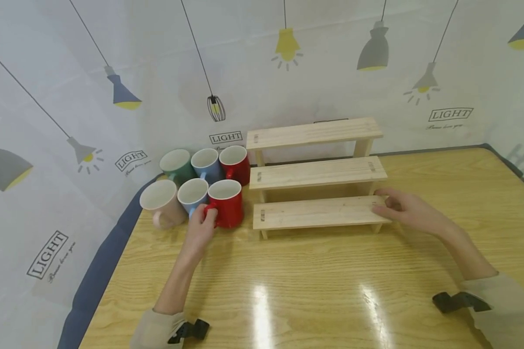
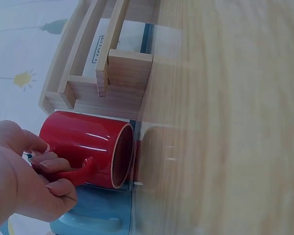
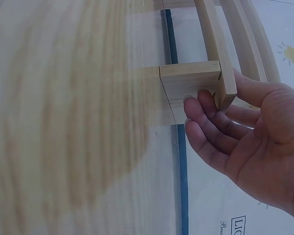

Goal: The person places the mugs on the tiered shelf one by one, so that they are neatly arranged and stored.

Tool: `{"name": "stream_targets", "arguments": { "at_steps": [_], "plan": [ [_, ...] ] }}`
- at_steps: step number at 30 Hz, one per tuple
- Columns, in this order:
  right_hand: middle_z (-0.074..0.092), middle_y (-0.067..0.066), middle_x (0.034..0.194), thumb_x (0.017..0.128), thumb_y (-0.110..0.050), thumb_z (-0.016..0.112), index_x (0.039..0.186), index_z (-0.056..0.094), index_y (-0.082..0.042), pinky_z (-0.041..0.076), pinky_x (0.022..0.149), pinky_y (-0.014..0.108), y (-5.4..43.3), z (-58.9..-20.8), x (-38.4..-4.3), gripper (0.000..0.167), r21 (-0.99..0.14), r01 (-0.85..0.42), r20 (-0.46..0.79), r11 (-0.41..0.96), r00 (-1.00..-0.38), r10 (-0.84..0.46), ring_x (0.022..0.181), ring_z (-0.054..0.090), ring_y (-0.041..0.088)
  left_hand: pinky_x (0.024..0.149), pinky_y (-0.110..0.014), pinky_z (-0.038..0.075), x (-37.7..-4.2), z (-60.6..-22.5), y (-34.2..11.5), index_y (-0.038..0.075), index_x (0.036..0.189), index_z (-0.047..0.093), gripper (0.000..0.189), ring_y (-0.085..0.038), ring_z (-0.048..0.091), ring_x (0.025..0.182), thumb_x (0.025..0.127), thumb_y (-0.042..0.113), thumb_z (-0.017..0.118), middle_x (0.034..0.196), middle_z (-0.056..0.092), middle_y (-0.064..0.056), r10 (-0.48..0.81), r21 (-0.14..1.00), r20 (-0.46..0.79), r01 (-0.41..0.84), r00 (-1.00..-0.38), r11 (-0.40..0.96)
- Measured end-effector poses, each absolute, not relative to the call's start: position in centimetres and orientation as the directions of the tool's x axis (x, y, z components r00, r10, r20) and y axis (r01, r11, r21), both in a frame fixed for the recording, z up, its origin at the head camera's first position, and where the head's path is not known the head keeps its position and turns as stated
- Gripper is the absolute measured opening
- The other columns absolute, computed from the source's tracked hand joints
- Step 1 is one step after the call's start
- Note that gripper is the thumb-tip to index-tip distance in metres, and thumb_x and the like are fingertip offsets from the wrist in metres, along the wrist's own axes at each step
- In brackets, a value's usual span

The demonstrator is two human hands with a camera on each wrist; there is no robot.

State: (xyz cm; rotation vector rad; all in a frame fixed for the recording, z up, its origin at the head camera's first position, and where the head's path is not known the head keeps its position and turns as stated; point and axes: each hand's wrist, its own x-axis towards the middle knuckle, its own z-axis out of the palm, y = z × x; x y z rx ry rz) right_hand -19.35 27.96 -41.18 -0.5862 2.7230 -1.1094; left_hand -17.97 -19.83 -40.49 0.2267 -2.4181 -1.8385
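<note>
My left hand (image 1: 202, 227) grips the handle of the front red mug (image 1: 231, 206). In the left wrist view, this mug's underside shows and its base looks slightly raised off the table. A light blue mug (image 1: 193, 193) stands close to its left. My right hand (image 1: 412, 209) holds the right end of the lowest step of a three-tier wooden shelf (image 1: 316, 212). In the right wrist view, the thumb lies over the board's top and the curled fingers (image 3: 210, 127) reach below it.
Behind are a second red mug (image 1: 235, 165), another light blue mug (image 1: 207, 165) and a green mug (image 1: 179, 167). A pale pink mug (image 1: 162, 203) stands at the left end. The wood-grain table (image 1: 314, 286) meets a lamp-printed cloth (image 1: 327, 87) at the back.
</note>
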Motion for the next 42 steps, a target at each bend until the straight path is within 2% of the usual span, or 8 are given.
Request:
{"name": "stream_targets", "arguments": {
  "at_steps": [8, 17, 20, 24, 31, 37, 42],
  "plan": [
    [0.052, 0.037, 0.134, 0.103, -0.028, 0.057, 0.144, 0.043, 0.005, 0.045, 0.093, 0.066, 27.9, -41.1, -19.3, 0.054, -0.696, -0.297, 0.006, 0.653, -0.912, -0.409, 0.12, 0.053, 0.054, 0.055, -0.023, 0.032, -17.9, -40.2, -19.9, 0.008, 0.074, 0.041, 0.021, -0.012, 0.039, 0.061, 0.093, 0.001, 0.048, 0.064, 0.038, 0.001, -0.233, 0.934, 0.183, 0.094, -0.955, 0.345],
    [0.046, 0.037, 0.141, 0.104, -0.029, 0.056, 0.145, 0.043, 0.005, 0.04, 0.097, 0.069, 28.0, -40.9, -19.3, 0.055, -0.706, -0.282, -0.005, 0.649, -0.915, -0.403, 0.124, 0.048, 0.057, 0.052, -0.02, 0.025, -18.0, -38.7, -19.8, 0.011, 0.066, 0.035, 0.03, -0.009, 0.033, 0.056, 0.086, -0.005, 0.05, 0.058, 0.031, 0.004, -0.267, 0.901, 0.346, 0.239, -0.9, 0.362],
    [0.055, 0.035, 0.132, 0.103, -0.028, 0.057, 0.143, 0.044, 0.005, 0.046, 0.093, 0.064, 28.0, -40.9, -19.3, 0.053, -0.707, -0.288, 0.004, 0.646, -0.914, -0.405, 0.117, 0.056, 0.052, 0.051, -0.021, 0.026, -17.9, -37.9, -19.6, 0.011, 0.066, 0.036, 0.028, -0.009, 0.033, 0.055, 0.086, -0.003, 0.05, 0.058, 0.031, 0.003, -0.284, 0.909, 0.341, 0.237, -0.896, 0.342],
    [0.066, 0.024, 0.113, 0.103, -0.026, 0.058, 0.14, 0.046, 0.006, 0.053, 0.083, 0.05, 27.8, -41.0, -19.3, 0.05, -0.713, -0.283, 0.003, 0.641, -0.916, -0.402, 0.102, 0.065, 0.036, 0.051, -0.023, 0.029, -17.9, -36.9, -19.2, 0.009, 0.067, 0.036, 0.026, -0.011, 0.034, 0.055, 0.087, 0.0, 0.049, 0.058, 0.032, 0.002, -0.305, 0.928, 0.308, 0.214, -0.901, 0.305],
    [0.064, 0.029, 0.117, 0.103, -0.025, 0.057, 0.139, 0.045, 0.009, 0.053, 0.085, 0.053, 27.6, -41.0, -19.4, 0.051, -0.717, -0.281, -0.002, 0.638, -0.915, -0.404, 0.105, 0.063, 0.04, 0.055, -0.023, 0.036, -18.2, -35.8, -18.2, 0.008, 0.071, 0.039, 0.022, -0.014, 0.039, 0.062, 0.089, 0.002, 0.049, 0.061, 0.032, -0.001, -0.296, 0.935, 0.299, 0.217, -0.907, 0.28],
    [0.068, 0.013, 0.098, 0.104, -0.023, 0.057, 0.141, 0.039, 0.012, 0.054, 0.073, 0.039, 27.6, -41.1, -19.6, 0.054, -0.736, -0.257, -0.03, 0.627, -0.912, -0.409, 0.085, 0.065, 0.022, 0.051, -0.023, 0.031, -18.5, -35.0, -17.7, 0.006, 0.069, 0.039, 0.023, -0.014, 0.035, 0.057, 0.088, -0.001, 0.048, 0.059, 0.032, -0.003, -0.288, 0.922, 0.351, 0.274, -0.891, 0.275],
    [0.068, 0.01, 0.094, 0.104, -0.02, 0.057, 0.14, 0.038, 0.015, 0.054, 0.069, 0.034, 27.5, -41.0, -19.6, 0.054, -0.753, -0.254, -0.036, 0.607, -0.905, -0.424, 0.081, 0.064, 0.019, 0.049, -0.021, 0.03, -18.6, -34.1, -17.0, 0.008, 0.066, 0.038, 0.026, -0.011, 0.035, 0.055, 0.087, -0.001, 0.049, 0.057, 0.032, 0.001, -0.283, 0.915, 0.373, 0.3, -0.884, 0.269]
  ]
}}
